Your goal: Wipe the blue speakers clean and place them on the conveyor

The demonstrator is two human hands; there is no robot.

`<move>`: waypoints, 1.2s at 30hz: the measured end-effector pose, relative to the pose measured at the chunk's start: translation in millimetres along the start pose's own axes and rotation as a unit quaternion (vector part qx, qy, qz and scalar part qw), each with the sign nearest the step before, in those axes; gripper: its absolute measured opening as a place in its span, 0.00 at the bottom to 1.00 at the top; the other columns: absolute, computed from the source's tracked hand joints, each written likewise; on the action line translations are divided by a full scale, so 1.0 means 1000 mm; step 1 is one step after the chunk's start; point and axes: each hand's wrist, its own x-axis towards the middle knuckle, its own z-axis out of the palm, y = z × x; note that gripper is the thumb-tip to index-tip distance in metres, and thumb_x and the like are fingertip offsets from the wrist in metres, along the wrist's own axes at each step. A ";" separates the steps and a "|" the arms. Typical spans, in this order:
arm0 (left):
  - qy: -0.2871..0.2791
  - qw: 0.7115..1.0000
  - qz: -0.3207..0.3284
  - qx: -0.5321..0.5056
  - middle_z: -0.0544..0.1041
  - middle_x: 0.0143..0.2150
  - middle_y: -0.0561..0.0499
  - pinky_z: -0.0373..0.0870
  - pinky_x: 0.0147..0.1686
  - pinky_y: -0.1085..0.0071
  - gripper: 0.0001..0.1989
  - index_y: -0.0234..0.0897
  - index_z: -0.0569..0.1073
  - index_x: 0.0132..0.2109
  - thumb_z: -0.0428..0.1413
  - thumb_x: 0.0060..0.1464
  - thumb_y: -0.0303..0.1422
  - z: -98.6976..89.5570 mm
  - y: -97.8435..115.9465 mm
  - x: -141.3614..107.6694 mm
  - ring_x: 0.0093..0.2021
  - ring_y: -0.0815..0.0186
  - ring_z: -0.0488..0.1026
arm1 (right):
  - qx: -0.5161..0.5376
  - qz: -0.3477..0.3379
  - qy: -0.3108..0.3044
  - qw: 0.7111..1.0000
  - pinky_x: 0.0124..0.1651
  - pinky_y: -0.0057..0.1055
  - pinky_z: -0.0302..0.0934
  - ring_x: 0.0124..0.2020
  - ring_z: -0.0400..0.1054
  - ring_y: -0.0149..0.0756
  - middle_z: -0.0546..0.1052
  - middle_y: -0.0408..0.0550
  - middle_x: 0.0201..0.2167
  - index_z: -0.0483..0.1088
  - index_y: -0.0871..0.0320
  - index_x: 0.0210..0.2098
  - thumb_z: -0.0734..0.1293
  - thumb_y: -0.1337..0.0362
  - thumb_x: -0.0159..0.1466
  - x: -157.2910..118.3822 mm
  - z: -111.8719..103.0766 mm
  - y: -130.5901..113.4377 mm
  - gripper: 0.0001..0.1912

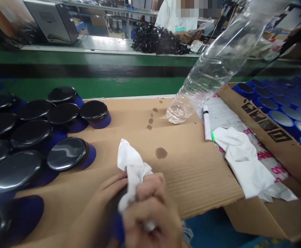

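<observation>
Low in the middle of the head view, my right hand [155, 210] is closed around a crumpled white cloth [133, 165]. The cloth presses against a dark blue object [119, 229] that my left hand [96, 203] grips from the side. Most of that object is hidden by my fingers and the cloth; its blue and black colours match the containers beside it. Black-topped blue round containers [67, 153] stand in rows to the left of my hands. Both hands are above a brown cardboard sheet [191, 172] and blurred by motion.
A clear plastic bottle [204, 75] leans at the right rear, near wet spots [161, 153]. A marker [206, 124] and another white cloth [243, 158] lie farther right. Blue cylinders [281, 119] fill a cardboard box [258, 120]. Across the green-sided conveyor [109, 81] a person [174, 17] handles something.
</observation>
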 end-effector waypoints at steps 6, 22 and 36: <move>0.001 0.996 0.057 0.070 0.71 0.66 0.55 0.69 0.68 0.64 0.26 0.55 0.63 0.65 0.54 0.62 0.29 0.001 -0.002 -0.012 0.65 0.60 0.71 | 0.018 0.090 0.002 0.996 0.30 0.19 0.62 0.26 0.64 0.24 0.67 0.37 0.25 0.65 0.56 0.29 0.62 0.70 0.65 0.011 -0.014 0.001 0.09; 0.092 0.996 0.002 -0.011 0.71 0.57 0.61 0.63 0.61 0.79 0.21 0.57 0.66 0.58 0.56 0.60 0.31 0.011 0.010 -0.010 0.58 0.71 0.70 | 0.036 0.092 -0.031 0.995 0.46 0.20 0.66 0.42 0.72 0.26 0.76 0.39 0.39 0.73 0.52 0.43 0.62 0.67 0.72 0.006 -0.013 0.003 0.08; 0.055 0.997 -0.052 0.017 0.71 0.56 0.68 0.61 0.58 0.89 0.33 0.70 0.65 0.63 0.56 0.54 0.30 0.005 0.012 -0.006 0.56 0.76 0.74 | -0.052 -0.117 0.039 0.991 0.30 0.28 0.60 0.29 0.63 0.32 0.70 0.42 0.27 0.71 0.55 0.27 0.65 0.69 0.71 -0.021 -0.003 0.003 0.15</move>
